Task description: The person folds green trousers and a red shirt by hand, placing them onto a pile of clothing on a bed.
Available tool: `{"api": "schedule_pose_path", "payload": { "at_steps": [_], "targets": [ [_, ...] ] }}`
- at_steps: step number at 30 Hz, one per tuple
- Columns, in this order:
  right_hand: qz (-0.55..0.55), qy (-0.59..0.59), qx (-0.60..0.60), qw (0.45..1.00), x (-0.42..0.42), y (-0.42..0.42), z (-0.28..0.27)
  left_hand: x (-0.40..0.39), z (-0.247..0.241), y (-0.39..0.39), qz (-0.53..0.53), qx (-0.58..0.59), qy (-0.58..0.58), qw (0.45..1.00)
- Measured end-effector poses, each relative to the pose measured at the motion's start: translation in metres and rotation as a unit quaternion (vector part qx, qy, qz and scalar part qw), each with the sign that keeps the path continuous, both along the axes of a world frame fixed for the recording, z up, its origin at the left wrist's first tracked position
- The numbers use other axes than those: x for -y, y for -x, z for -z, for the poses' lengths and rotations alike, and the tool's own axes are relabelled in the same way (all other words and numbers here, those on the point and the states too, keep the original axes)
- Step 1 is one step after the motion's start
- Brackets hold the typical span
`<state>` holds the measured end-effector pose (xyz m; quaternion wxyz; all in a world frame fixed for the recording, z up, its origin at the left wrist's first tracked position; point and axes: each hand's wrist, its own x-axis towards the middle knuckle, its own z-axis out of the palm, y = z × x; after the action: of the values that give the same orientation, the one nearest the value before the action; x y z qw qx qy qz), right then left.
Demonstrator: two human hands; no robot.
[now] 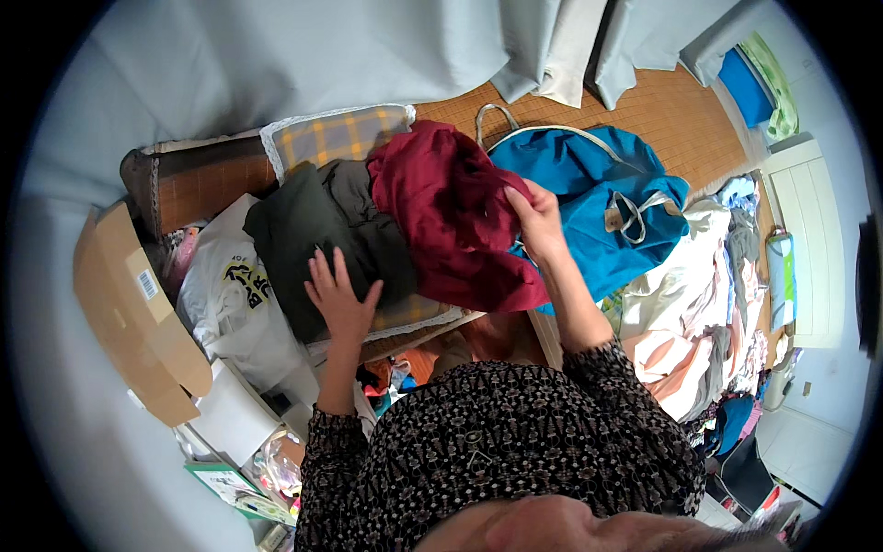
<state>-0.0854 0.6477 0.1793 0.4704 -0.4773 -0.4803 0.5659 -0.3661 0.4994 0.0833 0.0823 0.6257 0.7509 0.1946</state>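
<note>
My left hand (343,298) rests with fingers spread on a dark green garment (290,231), which is laid over a plaid cushion or mat with lace trim (338,141). In my right hand (539,217) the edge of a dark red garment (441,186) is pinched between thumb and fingers. That red cloth lies bunched against the green one, overlapping it slightly. Just right of it spreads a teal garment (600,228) with pale ties and a small brown tag (613,219). The red cloth and my right arm partly cover the teal one.
White and pale pink clothes (690,297) are heaped at the right. Left of the green garment are a printed white plastic bag (227,297) and a cardboard box (131,310). Light blue curtains (345,48) hang behind the woven mat (662,117).
</note>
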Motion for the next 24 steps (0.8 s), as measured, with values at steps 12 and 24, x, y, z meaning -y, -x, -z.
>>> {"api": "schedule_pose_path", "payload": {
  "at_steps": [12,24],
  "targets": [
    [-0.665,-0.107,-0.22,0.705,0.123,-0.048,-0.125,-0.033,-0.072,-0.135,0.086,0.786,0.119,0.601],
    [-0.05,0.067,-0.05,0.995,0.214,-0.209,-0.039,-0.007,-0.16,-0.249,0.464,0.623,0.36,0.517]
  ]
}}
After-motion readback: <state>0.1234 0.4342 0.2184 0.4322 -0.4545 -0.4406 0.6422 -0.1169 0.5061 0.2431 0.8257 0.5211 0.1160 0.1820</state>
